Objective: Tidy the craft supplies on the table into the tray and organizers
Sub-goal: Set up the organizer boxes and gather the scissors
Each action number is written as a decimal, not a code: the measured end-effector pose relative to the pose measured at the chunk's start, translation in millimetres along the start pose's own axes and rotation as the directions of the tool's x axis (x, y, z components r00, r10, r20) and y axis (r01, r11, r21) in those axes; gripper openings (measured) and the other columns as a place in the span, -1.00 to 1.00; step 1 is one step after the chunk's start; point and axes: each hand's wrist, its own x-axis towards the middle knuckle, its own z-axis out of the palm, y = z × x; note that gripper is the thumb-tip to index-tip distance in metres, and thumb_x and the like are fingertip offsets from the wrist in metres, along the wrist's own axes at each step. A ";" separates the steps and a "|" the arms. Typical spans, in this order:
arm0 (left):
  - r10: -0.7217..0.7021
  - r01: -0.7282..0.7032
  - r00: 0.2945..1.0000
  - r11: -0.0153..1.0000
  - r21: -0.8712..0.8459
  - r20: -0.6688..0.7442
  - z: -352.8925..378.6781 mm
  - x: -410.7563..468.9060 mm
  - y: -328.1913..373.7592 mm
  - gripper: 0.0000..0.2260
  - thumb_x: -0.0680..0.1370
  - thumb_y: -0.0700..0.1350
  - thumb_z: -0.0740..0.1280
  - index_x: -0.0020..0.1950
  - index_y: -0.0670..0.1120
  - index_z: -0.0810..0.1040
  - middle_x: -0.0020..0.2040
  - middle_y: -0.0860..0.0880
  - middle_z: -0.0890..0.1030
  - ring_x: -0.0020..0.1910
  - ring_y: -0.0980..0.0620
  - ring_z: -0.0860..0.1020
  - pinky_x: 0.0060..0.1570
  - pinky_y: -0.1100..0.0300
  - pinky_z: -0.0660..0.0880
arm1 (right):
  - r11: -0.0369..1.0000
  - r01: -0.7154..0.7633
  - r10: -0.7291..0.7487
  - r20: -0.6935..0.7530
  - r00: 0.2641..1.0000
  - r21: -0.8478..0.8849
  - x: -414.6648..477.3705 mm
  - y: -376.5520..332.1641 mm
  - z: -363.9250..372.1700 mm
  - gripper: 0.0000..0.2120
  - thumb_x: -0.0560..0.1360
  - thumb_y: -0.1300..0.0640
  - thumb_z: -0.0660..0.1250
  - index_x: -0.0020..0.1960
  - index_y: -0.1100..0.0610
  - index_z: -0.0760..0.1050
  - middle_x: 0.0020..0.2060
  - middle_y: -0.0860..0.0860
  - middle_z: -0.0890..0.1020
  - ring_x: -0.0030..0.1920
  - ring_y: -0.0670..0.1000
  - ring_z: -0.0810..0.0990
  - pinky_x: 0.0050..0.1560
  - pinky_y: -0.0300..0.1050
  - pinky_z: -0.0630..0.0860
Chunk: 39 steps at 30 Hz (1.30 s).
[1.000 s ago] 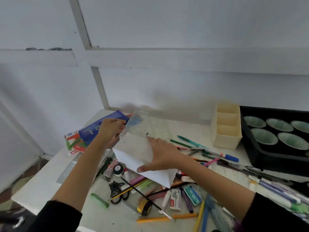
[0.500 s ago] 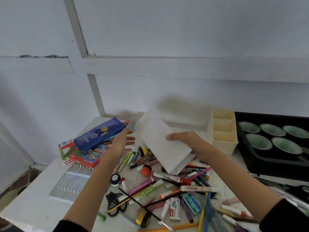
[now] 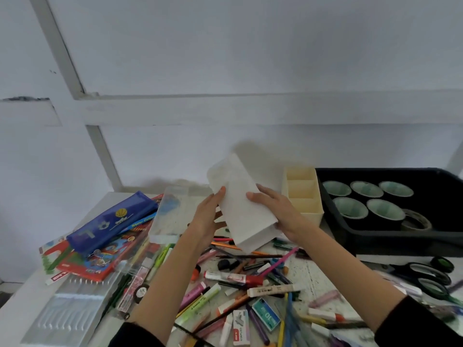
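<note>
We clasp the white box (image 3: pixel 238 209) between left hand (image 3: pixel 209 219) and right hand (image 3: pixel 278 211), its long axis leaning far-left; cream organizer (image 3: pixel 302 196) just right, perhaps touching

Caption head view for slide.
A white packet held between left hand and right hand, above scattered pens, near cream organizer and black tray.

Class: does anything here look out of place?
Yes: pens and markers lie strewn criss-cross over the table, while the cream organizer looks empty. The left hand and right hand hold a white box tilted above them.
</note>
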 end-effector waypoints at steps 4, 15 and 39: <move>-0.029 0.022 0.999 0.986 -0.164 -0.041 7.1 8.0 -1.5 -0.80 0.58 0.04 0.25 0.04 -0.06 0.53 0.10 -0.07 0.60 0.08 -0.08 0.56 0.06 -0.03 0.54 | 0.899 0.187 -0.243 -0.096 0.965 -0.395 -8.4 -3.9 3.2 -0.24 0.31 -0.11 0.51 0.42 -0.11 0.27 0.23 -0.09 0.43 0.13 -0.01 0.51 0.09 -0.06 0.56; -0.263 0.230 0.963 0.688 -0.689 0.059 15.1 29.5 4.2 -0.64 0.58 -0.10 0.26 0.33 -0.23 0.39 0.30 -0.21 0.48 0.27 -0.23 0.42 0.05 -0.29 0.40 | 0.924 0.297 -0.315 -0.037 0.948 -0.241 -23.1 -9.2 -21.3 -0.12 0.21 -0.18 0.49 0.43 -0.19 0.15 0.31 -0.09 0.35 0.25 -0.04 0.42 0.17 -0.16 0.45; 0.148 -0.068 0.935 0.967 0.245 -0.322 25.2 26.2 5.1 -0.85 0.50 -0.17 0.26 0.04 -0.19 0.42 -0.09 -0.07 0.47 -0.10 0.00 0.45 -0.14 0.10 0.45 | 0.958 0.233 -0.283 -0.433 0.856 -0.165 37.2 -34.0 -42.5 -0.70 0.54 0.37 0.10 0.23 0.29 0.44 0.01 0.19 0.60 -0.22 0.17 0.64 -0.37 0.06 0.63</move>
